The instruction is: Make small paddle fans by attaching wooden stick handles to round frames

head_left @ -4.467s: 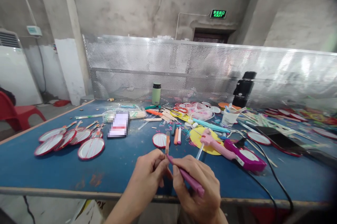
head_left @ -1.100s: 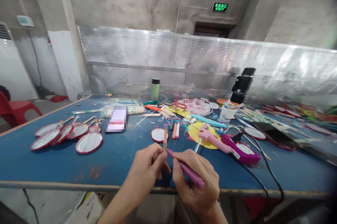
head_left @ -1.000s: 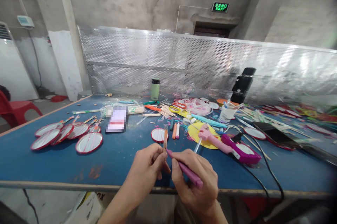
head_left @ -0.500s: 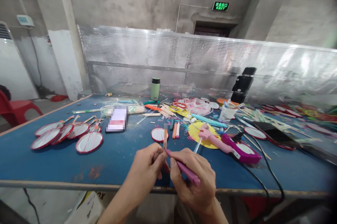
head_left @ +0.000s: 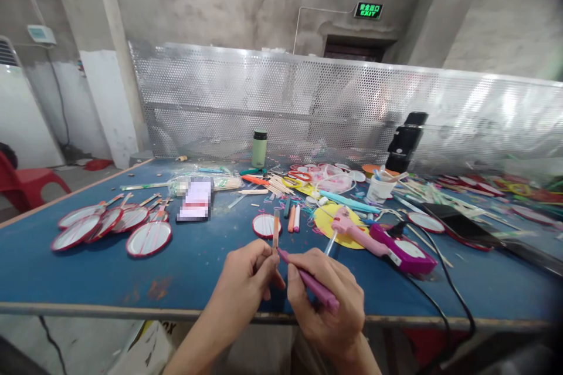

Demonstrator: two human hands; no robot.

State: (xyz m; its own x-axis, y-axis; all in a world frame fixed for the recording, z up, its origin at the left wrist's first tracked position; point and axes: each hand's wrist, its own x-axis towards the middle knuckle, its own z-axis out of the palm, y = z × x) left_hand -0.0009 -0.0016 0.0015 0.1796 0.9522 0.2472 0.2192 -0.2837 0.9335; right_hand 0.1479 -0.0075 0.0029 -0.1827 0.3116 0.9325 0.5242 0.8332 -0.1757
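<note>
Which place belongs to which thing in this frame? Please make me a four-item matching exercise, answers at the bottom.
Things
1. purple marker
2. orange stick
3. green bottle
4. pink glue gun

Places
A. upright at the back, near the perforated metal screen
B. in the fingers of the right hand
C. lying partly over a yellow disc
D. pinched in the left hand

Pairs: 1-B, 2-D, 3-A, 4-C
</note>
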